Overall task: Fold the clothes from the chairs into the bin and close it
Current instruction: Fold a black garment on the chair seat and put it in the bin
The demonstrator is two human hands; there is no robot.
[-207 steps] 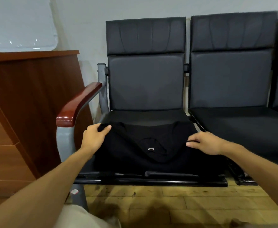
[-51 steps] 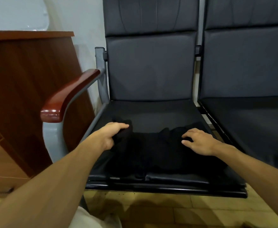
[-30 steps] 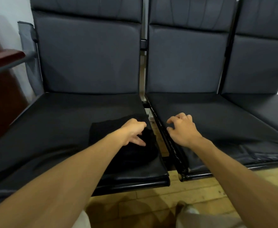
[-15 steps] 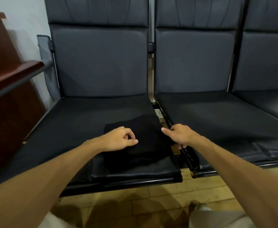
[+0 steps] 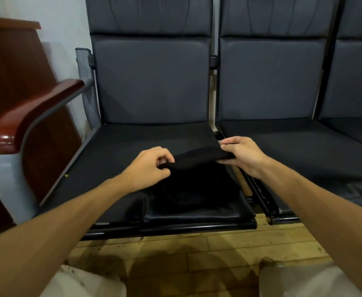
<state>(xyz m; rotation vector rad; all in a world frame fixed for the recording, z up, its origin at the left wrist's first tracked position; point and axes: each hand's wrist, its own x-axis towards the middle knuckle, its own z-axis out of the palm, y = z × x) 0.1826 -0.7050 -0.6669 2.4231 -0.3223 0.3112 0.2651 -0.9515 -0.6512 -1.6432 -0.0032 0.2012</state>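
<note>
Padded black chairs (image 5: pixel 268 78) stand in a row against a pale wall (image 5: pixel 62 18), their flat rectangular backs and seats covered in smooth, faintly glossy leatherette with stitched panels at the top. On the leftmost seat (image 5: pixel 122 144) lies a soft, matte black garment (image 5: pixel 197 187), folded into a rough square at the seat's front right part. Its far edge is raised off the cushion as a thick, rounded fold. The left hand (image 5: pixel 152 168) pinches the left end of that fold between curled fingers and thumb. The right hand (image 5: pixel 243 156) grips the right end, fingers above and thumb below, over the gap between two seats. A curved, polished reddish wood armrest (image 5: pixel 25 116) on a grey metal frame sits at left, beside a dark wood cabinet (image 5: pixel 14 67). Worn yellowish planks form the floor (image 5: pixel 197 247).
</note>
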